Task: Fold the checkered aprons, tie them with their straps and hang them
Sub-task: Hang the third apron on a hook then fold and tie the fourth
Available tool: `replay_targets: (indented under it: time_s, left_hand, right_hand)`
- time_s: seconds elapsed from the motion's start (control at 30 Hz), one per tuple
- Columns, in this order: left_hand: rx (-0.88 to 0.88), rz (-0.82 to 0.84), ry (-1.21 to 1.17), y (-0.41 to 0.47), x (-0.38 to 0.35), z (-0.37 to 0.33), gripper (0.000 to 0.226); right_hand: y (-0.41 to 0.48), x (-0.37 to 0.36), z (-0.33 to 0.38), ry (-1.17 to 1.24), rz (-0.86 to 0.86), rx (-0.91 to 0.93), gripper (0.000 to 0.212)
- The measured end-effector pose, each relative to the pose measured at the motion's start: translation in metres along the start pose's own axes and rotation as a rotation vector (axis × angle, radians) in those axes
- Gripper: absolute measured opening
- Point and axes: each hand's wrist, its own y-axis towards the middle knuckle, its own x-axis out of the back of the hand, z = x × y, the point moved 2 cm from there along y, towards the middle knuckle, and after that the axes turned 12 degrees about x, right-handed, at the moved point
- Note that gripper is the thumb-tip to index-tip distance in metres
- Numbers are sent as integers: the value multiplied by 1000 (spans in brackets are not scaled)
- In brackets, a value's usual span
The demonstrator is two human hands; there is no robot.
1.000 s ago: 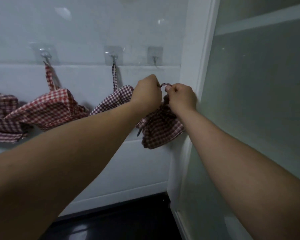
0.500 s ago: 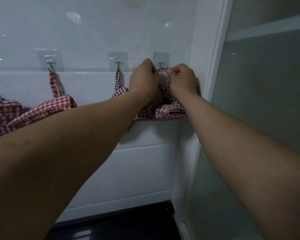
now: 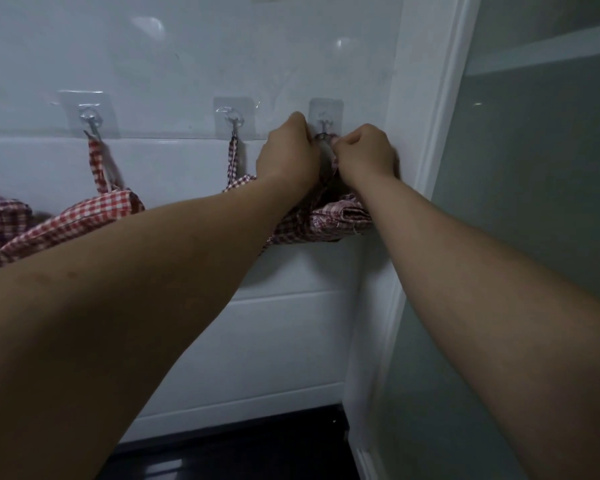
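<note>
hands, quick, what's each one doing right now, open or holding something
left hand: closed, pinching the apron strap just below the hook
right hand: closed, pinching the same apron strap

Checkered cloth apron (image 3: 329,220) (soft, creased), glossy white wall (image 3: 187,57), metal hook (image 3: 323,124), frosted glass panel (image 3: 534,168)

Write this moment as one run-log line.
step: hang-up | left hand: pinches strap loop | right hand: pinches same loop | rightmost hook: loop at it, seating unclear | folded apron: hangs below hands
</note>
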Motion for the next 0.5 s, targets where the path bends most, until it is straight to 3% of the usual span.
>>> replay_targets:
  time_s: [0.17, 0.37, 0.43, 0.5]
  left_hand:
    - [-52, 39, 200, -12, -8, 7, 25]
    - [-216, 19, 31, -41, 0, 4, 8]
    - [-262, 132, 24, -56, 1, 13, 6]
    - [-287, 269, -7, -69, 4, 25, 23]
  right_hand:
    - [-31, -8, -13, -17, 87, 3, 21]
    - [-50, -2, -11, 22, 112, 48, 25]
    - [-52, 1, -15, 37, 99, 21, 16]
    - [-56, 6, -15, 25, 114, 10, 13]
